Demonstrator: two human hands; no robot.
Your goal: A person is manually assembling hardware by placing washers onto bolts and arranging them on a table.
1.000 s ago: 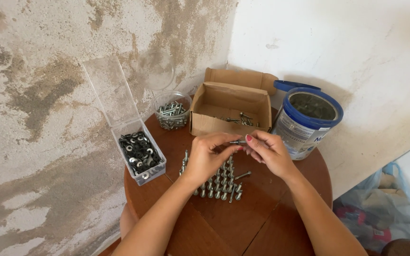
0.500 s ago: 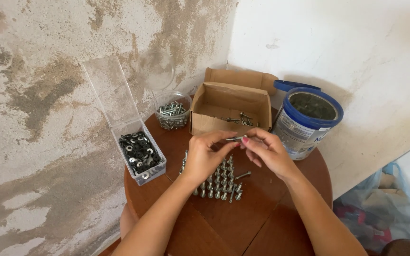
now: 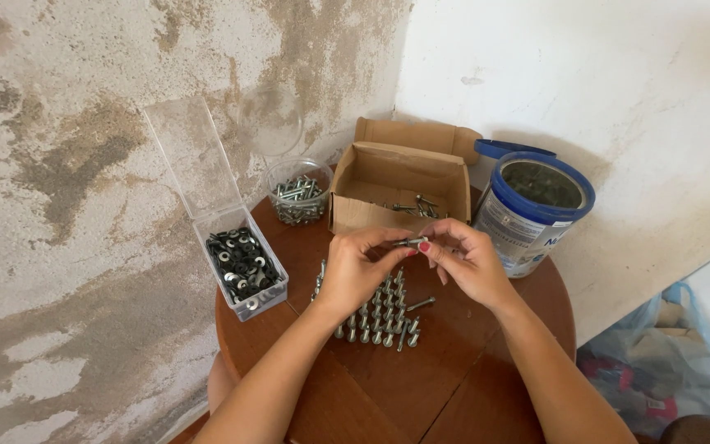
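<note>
Two bare hands meet over a small round wooden table (image 3: 454, 386) set in the corner of a stained plaster wall. Farthest left on the table lies a clear plastic box (image 3: 244, 265) with its hinged lid propped open against the wall, filled with dark washers. Next to it, further back, a round clear tub (image 3: 298, 193) holds loose bolts. In the middle, the left hand (image 3: 357, 270) is curled, its thumb and fingertips pinched on one end of a small metal bolt (image 3: 411, 242) held level just above the table. Beneath the hands, rows of bolts (image 3: 378, 316) stand head-down on the wood, with one lying loose beside them. Behind them sits an open cardboard box (image 3: 396, 191) with a few bolts in its bottom. The right hand (image 3: 468, 265), also curled, grips the bolt's other end between thumb and forefinger. Farthest right stands an open blue-rimmed tin (image 3: 533, 205), its blue lid leaning behind.
</note>
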